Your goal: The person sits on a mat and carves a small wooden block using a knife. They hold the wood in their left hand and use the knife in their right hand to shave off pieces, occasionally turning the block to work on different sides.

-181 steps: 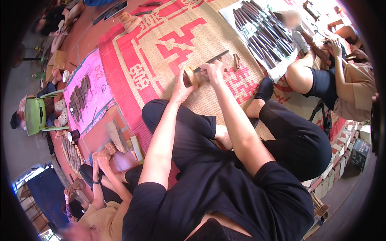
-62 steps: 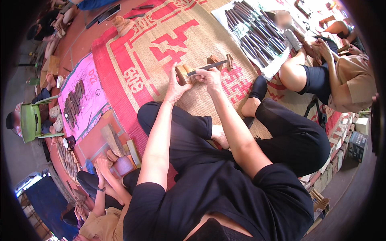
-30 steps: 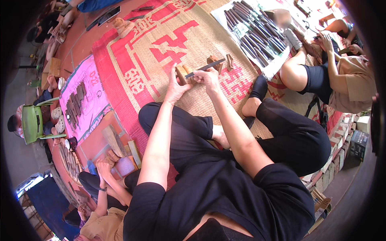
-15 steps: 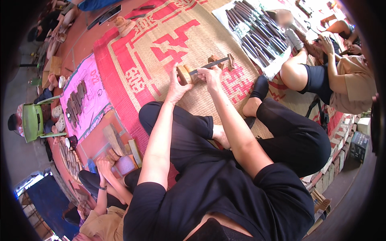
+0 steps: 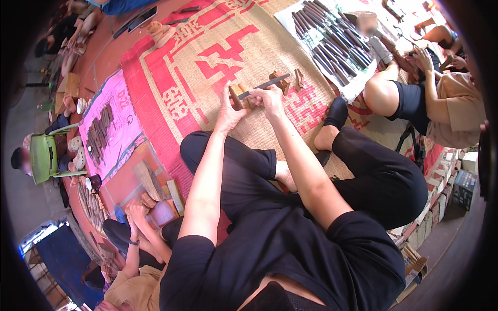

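Above my crossed legs, my left hand [image 5: 229, 116] grips a small brown and yellowish wooden piece [image 5: 234, 97] between thumb and fingers. My right hand [image 5: 269, 99] is closed round a long, dark, flat bar that looks like a file [image 5: 276, 81]. The bar's left end lies against the wooden piece, while its other end points up and to the right. Just beyond my right hand, a brown wooden part [image 5: 280, 84] rests on the mat, with a smaller wooden part [image 5: 299, 79] beside it. My fingers partly hide the held piece.
A red and tan woven mat [image 5: 207, 85] spreads under me. Many dark sticks [image 5: 337, 46] lie on a white sheet at the far right; others [image 5: 100, 129] lie on a pink cloth at left. Co-workers sit on both sides, one with a bent knee [image 5: 380, 96] close by at right.
The file has slid down and left across the wooden piece, with my right hand moving slightly the same way. The wooden piece has tilted in my left hand.
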A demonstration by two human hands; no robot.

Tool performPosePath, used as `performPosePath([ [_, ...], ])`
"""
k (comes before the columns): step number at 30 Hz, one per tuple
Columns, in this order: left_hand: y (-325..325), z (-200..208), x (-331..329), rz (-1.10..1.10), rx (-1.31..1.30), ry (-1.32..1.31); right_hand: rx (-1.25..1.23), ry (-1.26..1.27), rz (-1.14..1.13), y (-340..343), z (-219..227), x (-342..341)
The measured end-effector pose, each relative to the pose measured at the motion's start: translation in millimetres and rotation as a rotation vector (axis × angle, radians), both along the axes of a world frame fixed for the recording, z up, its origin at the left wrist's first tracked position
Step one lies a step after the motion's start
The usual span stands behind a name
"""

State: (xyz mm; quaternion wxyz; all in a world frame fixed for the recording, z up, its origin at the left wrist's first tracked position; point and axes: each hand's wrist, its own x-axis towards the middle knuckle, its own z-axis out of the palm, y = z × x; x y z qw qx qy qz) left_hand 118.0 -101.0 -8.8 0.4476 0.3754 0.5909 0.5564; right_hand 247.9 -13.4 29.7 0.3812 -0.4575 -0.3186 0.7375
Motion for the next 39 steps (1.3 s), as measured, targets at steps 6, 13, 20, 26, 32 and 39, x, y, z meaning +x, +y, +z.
performPosePath([
  [6, 1, -3, 0, -0.001, -0.015, 0.069, 0.014, -0.037, -0.061, 10, -6, 8],
  [13, 1, 3, 1, -0.005, -0.016, 0.058, 0.018, -0.057, -0.058, 7, -8, 12],
  [20, 0, 0, -3, -0.010, -0.014, 0.023, -0.022, -0.017, 0.025, 1, -6, 5],
  [26, 0, 5, 1, -0.013, -0.031, -0.002, -0.020, -0.026, -0.047, 4, 1, 7],
  [32, 1, -3, -3, -0.009, -0.006, 0.051, 0.030, -0.087, -0.037, 6, -9, 14],
  [39, 1, -1, -2, -0.005, -0.012, 0.022, 0.019, -0.046, 0.046, 4, 0, 5],
])
